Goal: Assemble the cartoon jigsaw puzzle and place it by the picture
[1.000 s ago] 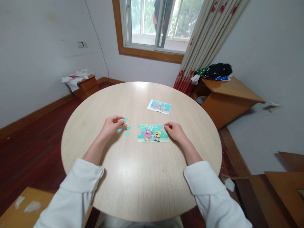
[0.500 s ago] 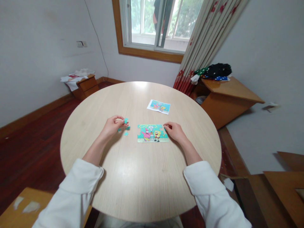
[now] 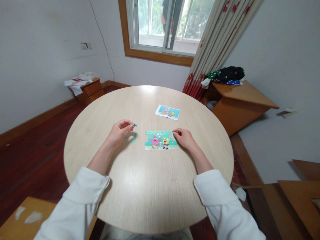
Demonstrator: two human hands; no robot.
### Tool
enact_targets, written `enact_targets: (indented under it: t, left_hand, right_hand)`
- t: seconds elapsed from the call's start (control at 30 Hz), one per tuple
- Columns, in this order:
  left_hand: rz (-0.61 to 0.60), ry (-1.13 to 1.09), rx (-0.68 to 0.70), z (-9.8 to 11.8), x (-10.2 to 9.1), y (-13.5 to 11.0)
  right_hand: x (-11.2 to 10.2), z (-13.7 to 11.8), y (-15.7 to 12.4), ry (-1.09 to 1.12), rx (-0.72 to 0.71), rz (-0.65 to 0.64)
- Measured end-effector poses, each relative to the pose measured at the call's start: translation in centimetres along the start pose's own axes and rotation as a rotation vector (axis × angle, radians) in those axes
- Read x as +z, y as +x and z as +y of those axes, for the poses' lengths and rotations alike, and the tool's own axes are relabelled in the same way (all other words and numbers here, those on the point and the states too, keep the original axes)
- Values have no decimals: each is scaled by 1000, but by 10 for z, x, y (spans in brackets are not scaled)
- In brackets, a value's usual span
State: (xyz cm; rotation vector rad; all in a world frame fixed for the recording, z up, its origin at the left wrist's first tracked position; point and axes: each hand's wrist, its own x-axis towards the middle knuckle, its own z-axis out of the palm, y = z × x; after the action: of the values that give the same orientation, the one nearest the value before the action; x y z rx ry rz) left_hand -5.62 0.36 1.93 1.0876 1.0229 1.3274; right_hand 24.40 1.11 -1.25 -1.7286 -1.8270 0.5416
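A small cartoon jigsaw puzzle (image 3: 161, 140) lies flat on the round wooden table (image 3: 147, 186). My left hand (image 3: 118, 132) is closed in a pinch on a teal puzzle piece (image 3: 134, 125), held just above the table left of the puzzle. A few loose teal pieces (image 3: 133, 136) lie under and beside that hand. My right hand (image 3: 183, 137) rests at the puzzle's right edge with fingers curled together, fingertips touching the puzzle's top right corner. A printed reference picture (image 3: 167, 112) lies farther back on the table.
A wooden cabinet (image 3: 240, 100) with dark clothes on top stands at the right by a curtain (image 3: 212, 46). A small wooden box (image 3: 91, 88) with papers sits on the floor at the left. Cardboard pieces (image 3: 297, 196) lie at the lower right.
My left hand has lifted one teal piece off the table and turned it slightly toward the puzzle. My right hand has stayed at the puzzle's edge.
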Motion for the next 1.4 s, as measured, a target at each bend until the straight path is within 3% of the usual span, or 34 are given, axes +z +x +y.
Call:
enact_targets:
  t: [0.13, 0.3, 0.47, 0.9, 1.4]
  left_hand:
    - [-39, 16, 58, 6, 0, -2]
    - [-11, 192, -27, -5, 2, 0]
    - [26, 226, -54, -19, 17, 1]
    - [-42, 362, -207, -21, 42, 0]
    - [-62, 331, -313, -31, 41, 8]
  right_hand:
    - [1, 1, 1, 3, -10, 9]
    - [0, 0, 1, -11, -2, 3]
    - [1, 0, 0, -4, -10, 5]
    - [1, 1, 0, -10, -6, 6]
    - [0, -1, -1, -19, -18, -8]
